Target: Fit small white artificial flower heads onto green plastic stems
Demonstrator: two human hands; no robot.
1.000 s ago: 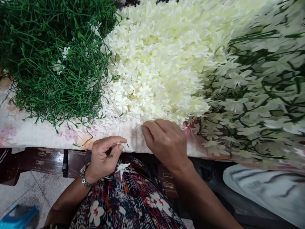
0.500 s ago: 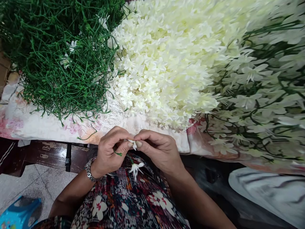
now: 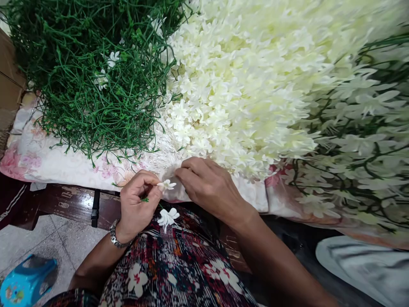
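My left hand (image 3: 142, 200) is closed, thumb and forefinger pinching an artificial flower stem. A small white blossom (image 3: 166, 184) sticks out at its fingertips. A fuller white blossom (image 3: 168, 216) hangs below on a green stalk, over my lap. My right hand (image 3: 206, 183) has come down at the near edge of a heap of thin white strands (image 3: 159, 147). Its fingers are bent and close together; whatever lies under the fingertips is hidden. Beyond it spreads a large pile of loose cream-white petals (image 3: 243, 94).
A heap of green plastic stems (image 3: 99, 94) lies at the left on a floral cloth (image 3: 73, 166). Finished-looking white flower sprays (image 3: 358, 145) fill the right side. A cardboard box (image 3: 11, 81) stands at the far left, a blue stool (image 3: 28, 281) on the tiled floor.
My right hand has left the blossom at my left fingertips and moved up to the white strands. My left hand has shifted slightly left, still pinching the stem. The view has also shifted.
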